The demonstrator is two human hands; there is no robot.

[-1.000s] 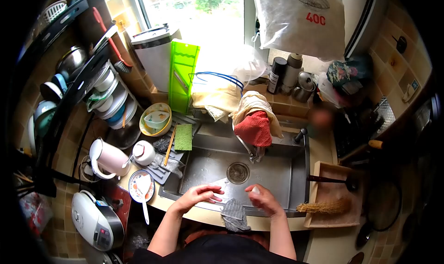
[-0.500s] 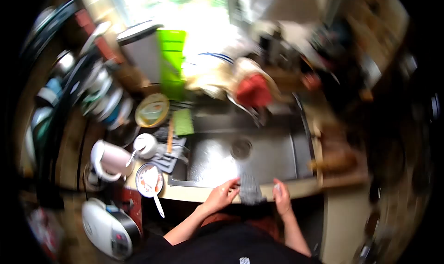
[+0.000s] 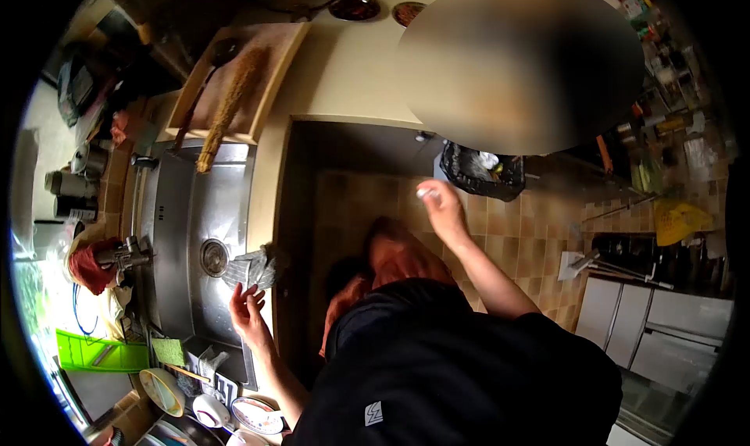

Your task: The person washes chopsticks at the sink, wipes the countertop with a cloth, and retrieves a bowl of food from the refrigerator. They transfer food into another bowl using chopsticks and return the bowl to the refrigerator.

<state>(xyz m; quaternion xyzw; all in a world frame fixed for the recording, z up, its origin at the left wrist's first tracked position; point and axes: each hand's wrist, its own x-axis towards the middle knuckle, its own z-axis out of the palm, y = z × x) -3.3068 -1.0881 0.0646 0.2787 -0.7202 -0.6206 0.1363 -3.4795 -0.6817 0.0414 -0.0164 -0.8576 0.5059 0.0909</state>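
A grey striped cloth (image 3: 254, 268) lies over the front edge of the metal sink (image 3: 173, 212). My left hand (image 3: 248, 315) is beside it, fingers apart, with the fingertips at the cloth's near end; whether they touch it I cannot tell. Out over the floor, my right hand (image 3: 444, 213) is closed, pinching a small white thing (image 3: 426, 192) too small to name. Beyond that hand stands a bin lined with a black bag (image 3: 506, 182), with white and yellowish scraps inside.
A wooden tray (image 3: 269, 71) holding a straw whisk-like brush (image 3: 228, 118) and a dark ladle (image 3: 209, 75) sits past the sink. Bowls and a plate (image 3: 256, 416) crowd the near counter. White cabinets (image 3: 683, 329) stand at right. A blurred oval covers the upper right.
The view has turned right, away from the window, bringing the floor and bin into sight. My right hand has moved away from the sink with the small white thing; my left stays by the cloth.
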